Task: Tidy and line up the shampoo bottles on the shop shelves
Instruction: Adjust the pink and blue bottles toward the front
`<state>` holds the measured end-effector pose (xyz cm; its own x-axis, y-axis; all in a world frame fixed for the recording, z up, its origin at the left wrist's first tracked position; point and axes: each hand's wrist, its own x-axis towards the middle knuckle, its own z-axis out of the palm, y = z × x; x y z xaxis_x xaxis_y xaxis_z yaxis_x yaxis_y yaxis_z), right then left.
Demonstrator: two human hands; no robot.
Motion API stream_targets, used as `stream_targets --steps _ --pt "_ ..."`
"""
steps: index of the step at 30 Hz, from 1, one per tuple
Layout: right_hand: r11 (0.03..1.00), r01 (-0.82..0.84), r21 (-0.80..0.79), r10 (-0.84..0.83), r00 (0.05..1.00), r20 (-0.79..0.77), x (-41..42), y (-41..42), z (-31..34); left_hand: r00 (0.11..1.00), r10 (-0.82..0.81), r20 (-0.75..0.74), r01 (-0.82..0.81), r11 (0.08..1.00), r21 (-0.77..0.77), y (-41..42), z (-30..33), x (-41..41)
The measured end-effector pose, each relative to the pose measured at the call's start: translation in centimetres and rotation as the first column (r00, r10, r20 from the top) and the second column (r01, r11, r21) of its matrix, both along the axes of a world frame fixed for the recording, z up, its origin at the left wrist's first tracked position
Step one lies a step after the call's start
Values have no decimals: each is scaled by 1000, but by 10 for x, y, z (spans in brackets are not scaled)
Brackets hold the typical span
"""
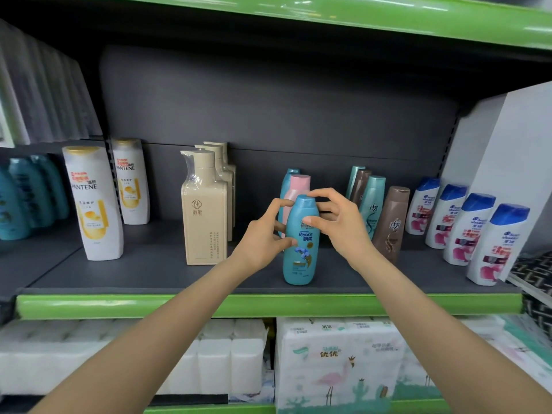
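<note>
Grey shelf (149,273), blue Rejoice bottle (300,243) (upright) between both hands

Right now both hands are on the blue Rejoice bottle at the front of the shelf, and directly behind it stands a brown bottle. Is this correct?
Not quite. In the head view both hands, left hand and right hand, are on the blue Rejoice bottle at the front of the shelf, but the bottle directly behind it is the pink bottle, not brown.

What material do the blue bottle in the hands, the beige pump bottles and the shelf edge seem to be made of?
Blue bottle: likely glossy plastic, with soft highlights and a printed label.
Beige pump bottles: probably matte plastic, with clear shrink film glinting around the pump.
Shelf edge: shiny green strip, painted metal or plastic; I cannot tell which.
</note>
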<state>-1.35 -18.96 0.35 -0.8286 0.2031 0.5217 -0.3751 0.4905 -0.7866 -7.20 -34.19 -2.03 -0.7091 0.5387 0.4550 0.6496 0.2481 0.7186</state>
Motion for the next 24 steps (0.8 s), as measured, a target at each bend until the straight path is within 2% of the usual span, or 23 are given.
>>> stream_targets --steps 11,15,18,24 --pt "1000 -5 23 5 1000 12 -1 4 -1 1000 -1 11 1 1000 -31 -1 1 -4" --pt "997 -55 -51 56 998 3 2 10 3 1000 0 -4 0 1000 2 -2 10 -6" --pt "995 -24 -93 22 999 -25 0 15 10 998 21 -58 -18 999 45 -3 22 -14" --pt "992 128 10 -128 992 -21 -31 33 22 997 42 -58 -37 996 78 4 49 -21"
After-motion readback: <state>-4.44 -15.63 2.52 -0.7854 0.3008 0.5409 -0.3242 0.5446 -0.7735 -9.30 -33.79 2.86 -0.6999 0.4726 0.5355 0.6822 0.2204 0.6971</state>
